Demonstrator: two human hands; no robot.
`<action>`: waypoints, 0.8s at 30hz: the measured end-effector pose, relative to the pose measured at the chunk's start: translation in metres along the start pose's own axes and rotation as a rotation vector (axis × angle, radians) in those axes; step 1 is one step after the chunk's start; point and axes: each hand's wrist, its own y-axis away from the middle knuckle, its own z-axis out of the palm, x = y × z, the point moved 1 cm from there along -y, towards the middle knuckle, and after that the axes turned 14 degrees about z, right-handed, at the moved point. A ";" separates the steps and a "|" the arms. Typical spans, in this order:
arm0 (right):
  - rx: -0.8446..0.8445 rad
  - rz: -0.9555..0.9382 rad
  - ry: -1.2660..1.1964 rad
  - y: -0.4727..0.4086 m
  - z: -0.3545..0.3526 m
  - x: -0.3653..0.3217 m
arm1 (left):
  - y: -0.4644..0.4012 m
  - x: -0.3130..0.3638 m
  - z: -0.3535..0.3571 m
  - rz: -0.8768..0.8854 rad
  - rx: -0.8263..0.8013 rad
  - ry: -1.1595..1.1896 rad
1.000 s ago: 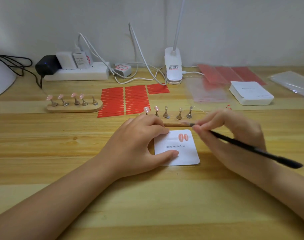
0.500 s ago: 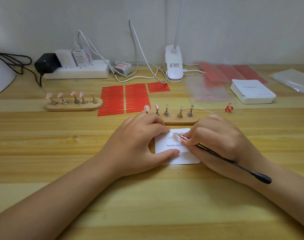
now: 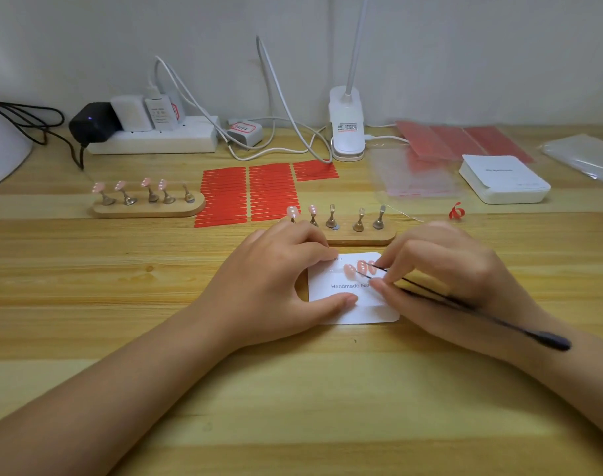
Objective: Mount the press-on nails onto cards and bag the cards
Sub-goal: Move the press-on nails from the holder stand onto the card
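A white card printed "Handmade Nail" lies on the wooden table in front of me. Three pink press-on nails sit in a row near its top edge. My left hand pins the card's left side, thumb on its lower part, fingers curled at its top edge. My right hand pinches black tweezers, their tips at the nails. Just behind the card stands a wooden nail stand with two pink nails on its left pegs. A second stand at left holds several pink nails.
Red adhesive strips lie behind the stand. A stack of white cards, clear bags and red sheets sit back right. A power strip, cables and a clip lamp line the wall. A curled red scrap lies near my right hand.
My right hand came down from the stand onto the card with the tweezers. Three nails now sit on the card where two sat a second ago. My left hand stayed put.
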 end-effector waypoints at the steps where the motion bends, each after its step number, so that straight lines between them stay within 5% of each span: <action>1: -0.010 0.063 -0.083 0.000 -0.002 0.000 | 0.000 0.000 0.000 -0.001 -0.002 -0.002; 8: 0.057 0.694 -0.717 -0.004 -0.012 0.002 | 0.000 0.000 0.000 -0.026 -0.019 0.000; 18: -0.116 0.600 -0.629 -0.011 -0.011 -0.004 | 0.000 -0.004 0.000 -0.005 -0.029 0.013; 24: -0.267 0.781 -0.753 -0.017 -0.015 0.005 | -0.002 -0.010 0.000 0.000 -0.115 0.184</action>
